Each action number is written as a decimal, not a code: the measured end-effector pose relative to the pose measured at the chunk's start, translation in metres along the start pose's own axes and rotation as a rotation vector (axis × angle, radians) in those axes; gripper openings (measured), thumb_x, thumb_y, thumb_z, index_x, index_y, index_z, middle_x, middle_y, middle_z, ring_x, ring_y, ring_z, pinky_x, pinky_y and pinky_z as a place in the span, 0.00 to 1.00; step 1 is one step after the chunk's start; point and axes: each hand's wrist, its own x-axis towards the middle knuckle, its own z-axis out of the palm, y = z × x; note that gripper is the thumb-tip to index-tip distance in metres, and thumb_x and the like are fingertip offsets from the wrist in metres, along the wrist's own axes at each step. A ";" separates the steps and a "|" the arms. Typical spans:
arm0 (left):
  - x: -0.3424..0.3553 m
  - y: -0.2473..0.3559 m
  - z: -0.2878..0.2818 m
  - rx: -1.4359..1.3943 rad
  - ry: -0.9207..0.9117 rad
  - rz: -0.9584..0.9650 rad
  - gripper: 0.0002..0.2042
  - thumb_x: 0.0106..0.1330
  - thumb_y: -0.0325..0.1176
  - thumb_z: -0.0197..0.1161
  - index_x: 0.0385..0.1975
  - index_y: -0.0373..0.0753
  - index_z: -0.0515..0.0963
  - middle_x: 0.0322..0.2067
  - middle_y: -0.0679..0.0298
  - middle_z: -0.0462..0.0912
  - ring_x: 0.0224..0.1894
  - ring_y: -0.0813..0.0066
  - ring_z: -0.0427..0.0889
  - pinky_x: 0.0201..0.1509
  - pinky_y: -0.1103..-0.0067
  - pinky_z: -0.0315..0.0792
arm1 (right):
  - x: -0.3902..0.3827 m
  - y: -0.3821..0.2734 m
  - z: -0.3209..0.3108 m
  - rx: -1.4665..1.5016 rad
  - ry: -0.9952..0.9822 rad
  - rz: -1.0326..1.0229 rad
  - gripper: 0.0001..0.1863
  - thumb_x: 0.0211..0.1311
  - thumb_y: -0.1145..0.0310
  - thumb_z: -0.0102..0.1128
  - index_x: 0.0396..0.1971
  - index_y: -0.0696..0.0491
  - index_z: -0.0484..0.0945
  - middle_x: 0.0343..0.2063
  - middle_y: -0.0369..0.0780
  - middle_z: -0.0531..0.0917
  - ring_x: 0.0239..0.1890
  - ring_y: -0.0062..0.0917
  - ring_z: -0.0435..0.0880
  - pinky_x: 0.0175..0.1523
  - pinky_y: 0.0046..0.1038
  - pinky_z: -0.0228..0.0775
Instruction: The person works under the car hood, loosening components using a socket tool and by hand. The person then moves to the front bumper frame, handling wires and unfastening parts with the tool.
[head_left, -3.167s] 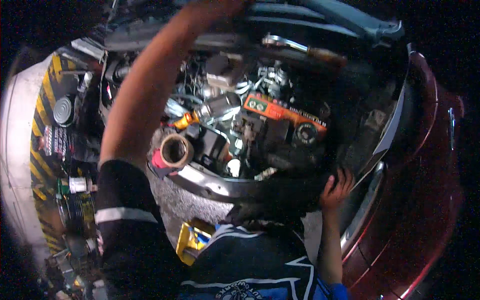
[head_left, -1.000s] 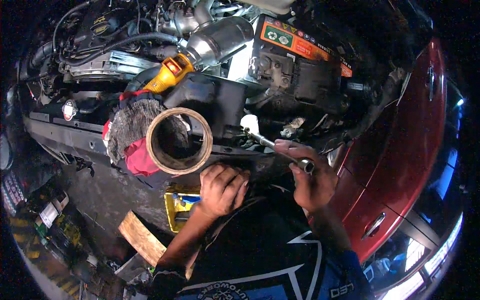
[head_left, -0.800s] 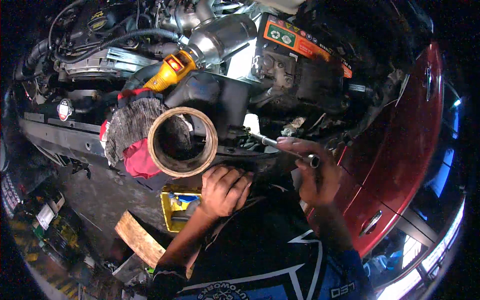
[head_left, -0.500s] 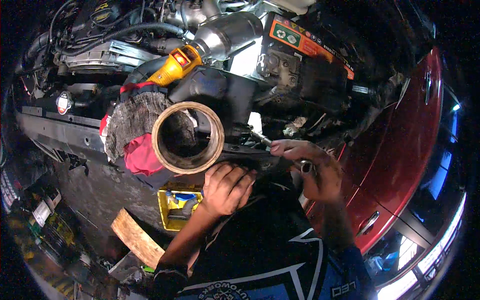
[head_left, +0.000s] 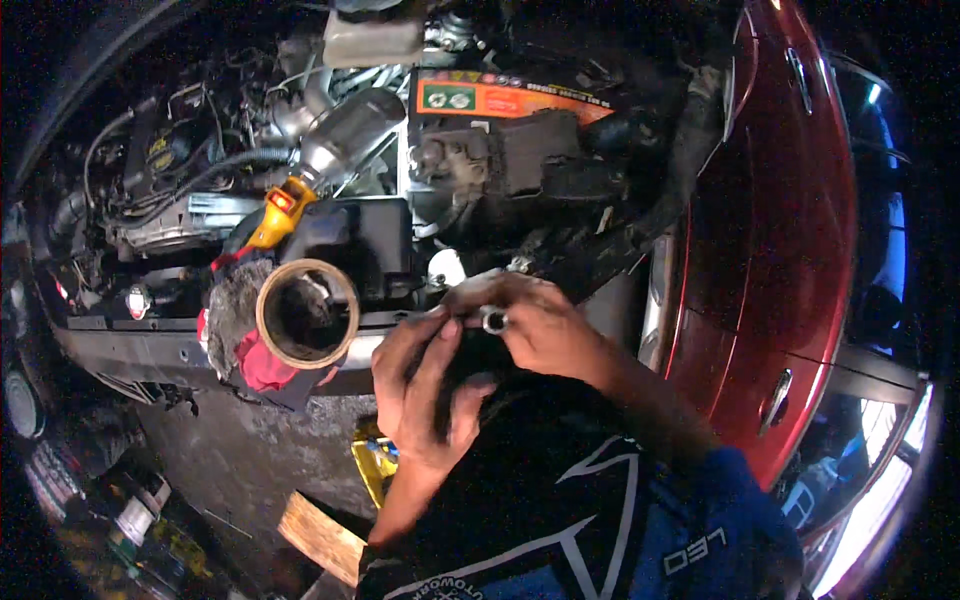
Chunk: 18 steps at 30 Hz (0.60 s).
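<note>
My right hand [head_left: 555, 340] is closed round a chrome socket tool [head_left: 493, 320], its round end showing between the fingers, just behind the front edge of the engine bay. My left hand [head_left: 420, 390] is beside it, fingers bent and spread from the thumb, fingertips near or touching the tool; exact contact is unclear. Left of both hands, a hollow tan-rimmed cylinder [head_left: 267, 320] sits on grey and red rags [head_left: 260, 355]. Behind it lie a yellow handheld device [head_left: 270, 225] with a red light and a silver cylindrical housing [head_left: 345, 135]. A white round piece [head_left: 445, 265] shows beyond my fingers.
The battery [head_left: 500, 165] with an orange label and engine hoses [head_left: 245, 160] fill the bay. A red car [head_left: 760, 250] stands close on the right. Below, a yellow tray [head_left: 365, 460] and a wooden board [head_left: 310, 530] lie on the dark floor [head_left: 230, 460].
My left hand has lifted from the front edge toward the tool. My right hand has moved left with the tool, drawing the two hands together. The view has shifted, showing more upper engine bay.
</note>
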 end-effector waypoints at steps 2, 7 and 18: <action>0.008 0.008 0.014 0.008 -0.014 0.001 0.15 0.53 0.31 0.68 0.40 0.33 0.79 0.42 0.52 0.78 0.42 0.58 0.78 0.48 0.68 0.72 | -0.014 0.016 0.008 -0.181 0.121 -0.251 0.17 0.43 0.79 0.60 0.38 0.56 0.75 0.40 0.45 0.79 0.41 0.41 0.80 0.47 0.35 0.74; 0.006 0.017 0.047 0.139 0.075 0.014 0.08 0.56 0.22 0.61 0.36 0.30 0.79 0.36 0.51 0.80 0.40 0.56 0.79 0.47 0.69 0.72 | -0.006 0.017 0.006 0.047 0.221 -0.228 0.18 0.45 0.76 0.61 0.40 0.55 0.74 0.40 0.45 0.78 0.39 0.41 0.80 0.44 0.36 0.74; -0.006 0.038 0.083 0.204 0.252 -0.092 0.09 0.65 0.29 0.56 0.39 0.30 0.79 0.41 0.54 0.80 0.43 0.65 0.78 0.51 0.72 0.71 | -0.006 0.041 -0.004 0.143 0.094 -0.314 0.15 0.45 0.79 0.58 0.38 0.57 0.74 0.32 0.44 0.79 0.38 0.39 0.81 0.41 0.36 0.73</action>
